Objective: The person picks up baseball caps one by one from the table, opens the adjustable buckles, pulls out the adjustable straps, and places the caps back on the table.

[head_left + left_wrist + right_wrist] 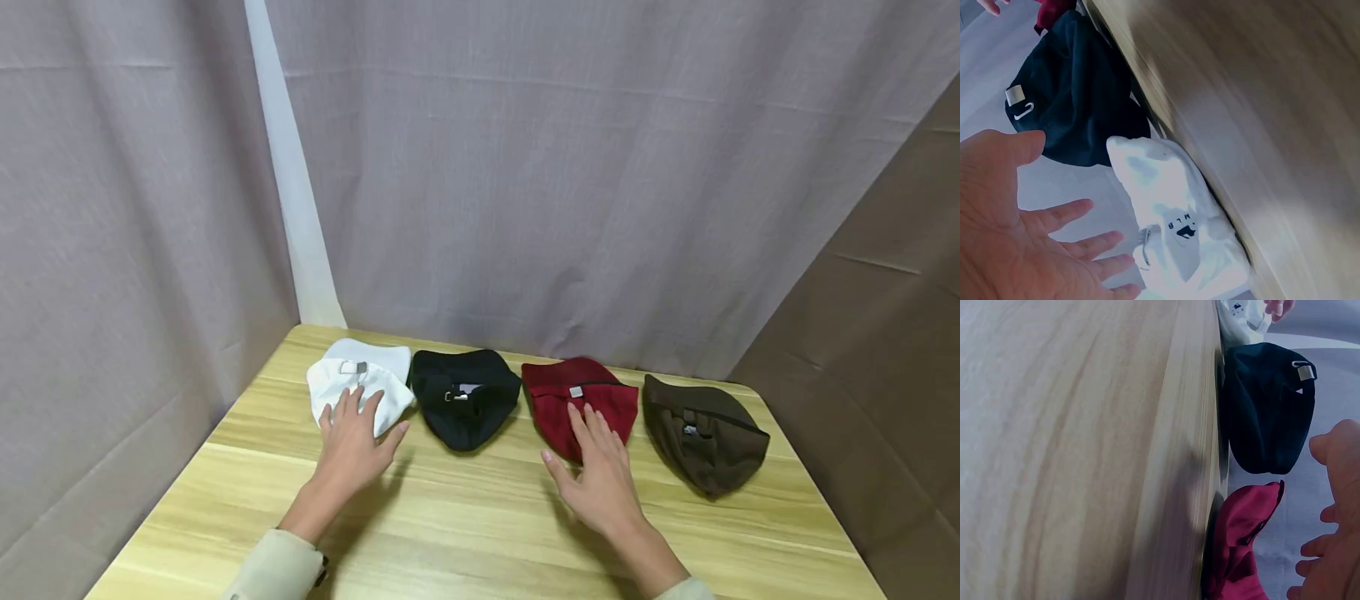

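**Hovered above the desk [465,517]**

Held left hand [354,446] near white cap [384,375] and right hand [602,483] near red cap [551,410], with grip wide on both. Had black cap [476,422] between, brown cap [712,446] far right (a row along the back edge).

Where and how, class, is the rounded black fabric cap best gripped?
I'd probably pinch the black cap by its rounded near end, thumb and fingers on either side, coming from the near side. That end tapers towards the camera, with bare wooden tabletop before it, while the white fabric cap and dark red fabric cap crowd its flanks.
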Demonstrator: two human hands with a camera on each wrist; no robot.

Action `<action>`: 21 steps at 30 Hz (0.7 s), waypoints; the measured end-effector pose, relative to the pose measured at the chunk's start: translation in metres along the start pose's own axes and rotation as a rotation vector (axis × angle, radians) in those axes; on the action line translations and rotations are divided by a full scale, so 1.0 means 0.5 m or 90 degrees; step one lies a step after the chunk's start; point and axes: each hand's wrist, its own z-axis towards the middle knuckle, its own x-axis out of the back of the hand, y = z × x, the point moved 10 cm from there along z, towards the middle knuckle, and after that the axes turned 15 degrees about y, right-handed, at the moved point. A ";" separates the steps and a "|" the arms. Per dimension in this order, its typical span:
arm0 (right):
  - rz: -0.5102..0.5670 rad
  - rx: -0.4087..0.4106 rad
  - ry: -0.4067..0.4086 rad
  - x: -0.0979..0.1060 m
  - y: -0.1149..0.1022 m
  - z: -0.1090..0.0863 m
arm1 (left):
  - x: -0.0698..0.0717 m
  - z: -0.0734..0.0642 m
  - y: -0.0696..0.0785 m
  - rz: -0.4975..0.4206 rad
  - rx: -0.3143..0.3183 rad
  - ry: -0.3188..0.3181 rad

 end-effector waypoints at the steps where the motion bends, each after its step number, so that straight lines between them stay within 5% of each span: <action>1: 0.003 -0.001 -0.001 0.000 0.000 -0.001 | 0.001 0.000 -0.001 -0.001 -0.001 0.003; 7: 0.010 -0.010 -0.005 -0.002 0.003 -0.003 | 0.023 0.017 -0.020 0.003 0.013 0.057; 14: 0.019 -0.010 -0.010 -0.004 0.003 -0.003 | 0.053 0.067 -0.043 0.004 0.009 0.143; 21: 0.022 -0.016 -0.014 -0.002 0.006 -0.003 | 0.057 0.122 -0.101 0.040 0.031 0.152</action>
